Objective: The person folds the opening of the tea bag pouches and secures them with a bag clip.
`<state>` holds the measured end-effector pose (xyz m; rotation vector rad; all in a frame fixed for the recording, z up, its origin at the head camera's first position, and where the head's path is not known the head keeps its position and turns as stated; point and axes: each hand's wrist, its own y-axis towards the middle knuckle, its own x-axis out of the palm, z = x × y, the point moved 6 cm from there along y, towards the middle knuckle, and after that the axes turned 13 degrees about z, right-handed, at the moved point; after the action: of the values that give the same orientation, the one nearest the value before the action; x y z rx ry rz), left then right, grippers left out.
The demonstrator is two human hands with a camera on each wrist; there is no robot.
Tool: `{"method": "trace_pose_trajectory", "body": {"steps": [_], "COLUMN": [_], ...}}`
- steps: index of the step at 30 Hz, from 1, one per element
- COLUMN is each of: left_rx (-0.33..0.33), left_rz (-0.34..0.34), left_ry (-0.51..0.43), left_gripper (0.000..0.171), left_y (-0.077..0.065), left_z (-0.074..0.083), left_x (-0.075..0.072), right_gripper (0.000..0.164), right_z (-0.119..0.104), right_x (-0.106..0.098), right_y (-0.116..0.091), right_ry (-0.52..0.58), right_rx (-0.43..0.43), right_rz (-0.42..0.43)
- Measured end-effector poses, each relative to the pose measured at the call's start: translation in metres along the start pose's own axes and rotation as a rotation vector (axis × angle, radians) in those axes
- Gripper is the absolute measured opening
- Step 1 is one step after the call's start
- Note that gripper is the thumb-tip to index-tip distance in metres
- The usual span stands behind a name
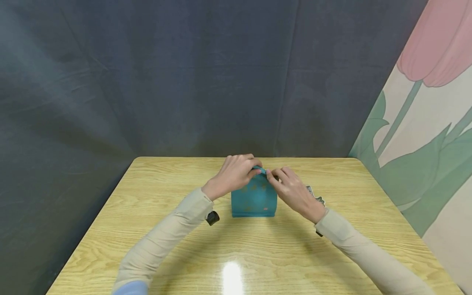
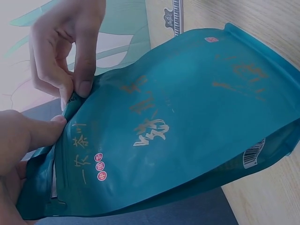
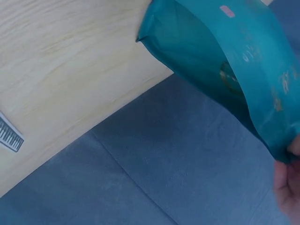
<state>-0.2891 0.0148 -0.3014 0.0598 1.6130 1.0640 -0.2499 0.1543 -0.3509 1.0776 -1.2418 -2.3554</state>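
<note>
- The table [image 1: 313, 266] is pale yellow wood grain with rounded far corners; a white glare shines on its near part.
- Dark grey-blue cloth [image 1: 199, 73] hangs beyond the far edge and along the left.
- On the right, a pale wall carries a painted pink tulip [image 1: 435, 41] with green leaves.
- The teal bag [image 1: 254, 200] stands mid-table, towards the far side.
- The left hand [image 1: 236, 171] pinches its top edge, thumb against curled fingers.
- The right hand [image 1: 293, 191] pinches the same edge just beside it.
- A striped item [image 1: 320, 200] lies right of the bag, partly hidden.
</note>
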Motion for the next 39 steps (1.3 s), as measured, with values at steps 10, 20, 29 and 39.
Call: {"method": "trace_pose_trajectory", "body": {"steps": [10, 20, 29, 39], "left_rx": [-0.009, 0.0, 0.003, 0.008], "left_rz": [-0.007, -0.003, -0.005, -0.015], "left_ry": [0.002, -0.006, -0.019, -0.029], "left_gripper": [0.017, 0.015, 0.013, 0.014], "left_y": [0.0, 0.0, 0.0, 0.0], "left_z": [-0.001, 0.0, 0.0, 0.0], "left_x": [-0.002, -0.001, -0.002, -0.002], "right_gripper": [0.031, 0.041, 0.027, 0.029], "right_z": [0.009, 0.005, 0.022, 0.033], "right_x": [-0.002, -0.004, -0.005, 0.003], "right_y": [0.001, 0.004, 0.012, 0.013], "right_ry": [0.157, 0.172, 0.388, 0.46], "right_rx": [0.084, 0.111, 0.327, 0.528], "right_rz": [-0.03, 0.018, 0.112, -0.02]}}
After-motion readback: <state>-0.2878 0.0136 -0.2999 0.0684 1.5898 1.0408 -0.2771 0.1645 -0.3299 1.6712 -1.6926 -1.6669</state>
